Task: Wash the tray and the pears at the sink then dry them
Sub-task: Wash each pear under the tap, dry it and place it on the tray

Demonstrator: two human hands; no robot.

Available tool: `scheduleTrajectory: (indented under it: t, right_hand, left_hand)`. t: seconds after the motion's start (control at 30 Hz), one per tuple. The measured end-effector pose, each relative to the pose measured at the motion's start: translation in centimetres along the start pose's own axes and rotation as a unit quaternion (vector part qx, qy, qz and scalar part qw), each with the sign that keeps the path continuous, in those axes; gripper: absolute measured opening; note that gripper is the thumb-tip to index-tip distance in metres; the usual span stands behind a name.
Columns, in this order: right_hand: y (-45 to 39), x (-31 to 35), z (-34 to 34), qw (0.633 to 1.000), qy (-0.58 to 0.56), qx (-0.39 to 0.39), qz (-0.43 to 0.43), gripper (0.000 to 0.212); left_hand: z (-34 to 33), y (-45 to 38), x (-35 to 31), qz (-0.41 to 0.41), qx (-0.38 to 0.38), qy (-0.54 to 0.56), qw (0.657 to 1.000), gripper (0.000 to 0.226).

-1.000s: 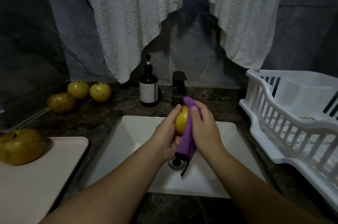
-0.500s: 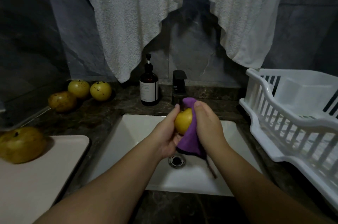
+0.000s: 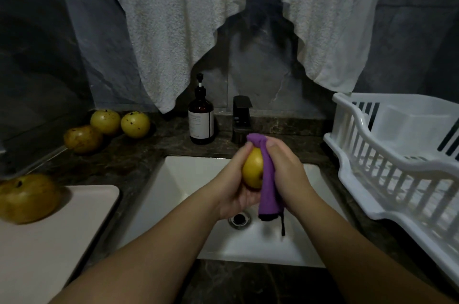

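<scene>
Over the white sink (image 3: pixel 188 194), my left hand (image 3: pixel 233 182) grips a yellow pear (image 3: pixel 252 168) from the left and below. My right hand (image 3: pixel 285 167) holds a purple cloth (image 3: pixel 267 179) pressed against the pear's right side and top; the cloth's end hangs down toward the drain (image 3: pixel 239 219). A pale tray (image 3: pixel 62 229) lies on the counter at the left, with a large pear (image 3: pixel 27 198) on its far left corner. Three more pears (image 3: pixel 135 124) (image 3: pixel 105 121) (image 3: pixel 83 138) sit on the dark counter at the back left.
A brown pump bottle (image 3: pixel 201 119) and a black tap (image 3: pixel 241 119) stand behind the sink. A white dish rack (image 3: pixel 397 154) fills the counter at the right. A white towel (image 3: pixel 223 18) hangs on the wall above.
The cloth has shifted from bunched below the pear to draped over its top and right side, hanging long again. Both hands stay together over the sink.
</scene>
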State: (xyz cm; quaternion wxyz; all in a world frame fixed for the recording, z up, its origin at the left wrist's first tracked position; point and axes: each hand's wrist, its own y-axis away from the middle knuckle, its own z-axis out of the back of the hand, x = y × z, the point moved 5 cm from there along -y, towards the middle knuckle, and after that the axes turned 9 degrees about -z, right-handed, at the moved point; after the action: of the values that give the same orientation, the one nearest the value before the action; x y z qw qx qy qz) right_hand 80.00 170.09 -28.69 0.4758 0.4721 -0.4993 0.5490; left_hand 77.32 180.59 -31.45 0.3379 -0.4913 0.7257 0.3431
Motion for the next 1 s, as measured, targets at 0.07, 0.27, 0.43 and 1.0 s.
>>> scheduleTrajectory:
  t: [0.07, 0.27, 0.43, 1.0]
  right_hand:
    - [0.1, 0.6, -0.5, 0.999, 0.020, 0.003, 0.037, 0.038]
    - [0.2, 0.1, -0.3, 0.999, 0.019, -0.028, -0.030, 0.033]
    - [0.5, 0.1, -1.0, 0.996, 0.075, 0.042, 0.030, 0.045]
    - [0.1, 0.3, -0.1, 0.997, 0.068, 0.029, 0.011, 0.029]
  left_hand:
    - [-0.1, 0.1, -0.5, -0.001, -0.004, 0.082, 0.997, 0.079]
    - [0.2, 0.3, -0.7, 0.003, 0.001, 0.136, 0.991, 0.086]
    - [0.8, -0.2, -0.4, -0.010, -0.027, 0.153, 0.988, 0.083]
    - [0.3, 0.2, -0.8, -0.020, 0.007, 0.095, 0.995, 0.077]
